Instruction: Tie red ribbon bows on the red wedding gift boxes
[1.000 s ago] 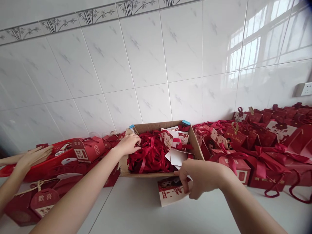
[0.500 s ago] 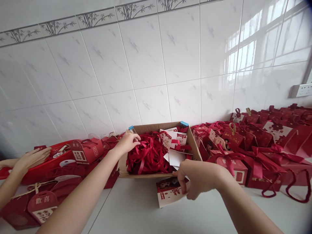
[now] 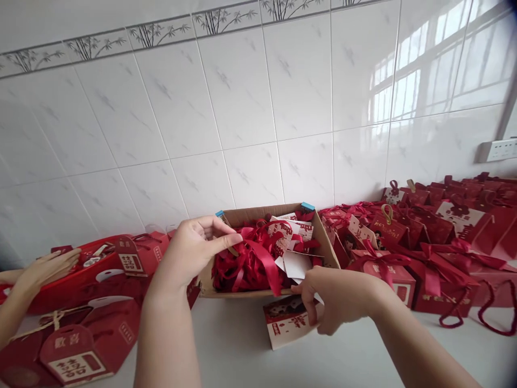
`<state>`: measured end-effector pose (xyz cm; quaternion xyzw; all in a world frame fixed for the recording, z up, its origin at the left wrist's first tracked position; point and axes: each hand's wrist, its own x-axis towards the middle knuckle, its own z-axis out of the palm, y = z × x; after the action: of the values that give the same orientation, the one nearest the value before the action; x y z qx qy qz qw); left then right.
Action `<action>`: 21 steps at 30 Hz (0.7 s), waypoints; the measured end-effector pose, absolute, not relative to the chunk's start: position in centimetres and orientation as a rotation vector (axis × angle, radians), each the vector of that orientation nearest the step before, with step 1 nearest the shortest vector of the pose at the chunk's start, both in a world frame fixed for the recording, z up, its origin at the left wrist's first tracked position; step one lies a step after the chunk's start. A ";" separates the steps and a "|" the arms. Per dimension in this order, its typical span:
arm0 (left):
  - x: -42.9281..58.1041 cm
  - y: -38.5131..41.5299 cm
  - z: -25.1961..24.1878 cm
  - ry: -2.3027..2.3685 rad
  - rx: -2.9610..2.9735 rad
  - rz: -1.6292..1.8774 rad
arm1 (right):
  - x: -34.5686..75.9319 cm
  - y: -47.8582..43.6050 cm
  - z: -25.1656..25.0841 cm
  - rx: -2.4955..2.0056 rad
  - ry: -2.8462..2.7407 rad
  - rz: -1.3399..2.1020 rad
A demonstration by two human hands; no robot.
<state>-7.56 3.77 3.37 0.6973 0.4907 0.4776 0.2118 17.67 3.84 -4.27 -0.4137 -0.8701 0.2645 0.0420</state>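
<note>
A cardboard box (image 3: 262, 210) sits against the tiled wall, heaped with red satin ribbons (image 3: 238, 272) and printed cards (image 3: 298, 264). My left hand (image 3: 194, 248) is above the box's left side, thumb and fingers pinched on a red ribbon (image 3: 264, 258) that loops toward the front edge. My right hand (image 3: 333, 302) is in front of the box, with its fingers closed on the right end of a small red and white printed carton (image 3: 285, 328). That carton rests on or just above the white table; its right end is hidden by my fingers.
Red gift boxes with bows (image 3: 438, 277) fill the right side. Handled red boxes (image 3: 78, 358) stand at the left. Another person's hand (image 3: 48, 269) reaches into a red tray (image 3: 64, 283) at far left. A power socket (image 3: 498, 151) is on the wall.
My left hand has come up and toward me from the ribbon pile, drawing a red ribbon out with it. My right hand keeps its hold on the carton, almost unmoved.
</note>
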 end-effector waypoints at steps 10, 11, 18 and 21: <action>-6.1 3.9 1.8 0.912 1.865 1.210 | 17.6 3.7 -4.5 -1.271 -2.588 0.837; -5.9 3.5 1.9 0.896 1.873 1.186 | 17.5 3.7 -4.4 -1.275 -2.583 0.840; -5.0 2.1 1.3 0.957 2.004 1.006 | 17.4 3.4 -3.7 -1.335 -2.569 0.865; -4.9 2.2 0.7 1.008 2.139 0.932 | 17.4 3.4 -3.4 -1.341 -2.541 0.872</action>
<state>-4.85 2.23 0.74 0.8039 0.3790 0.3502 0.2957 17.37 3.36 -3.36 -0.4455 -0.8442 0.2898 0.0693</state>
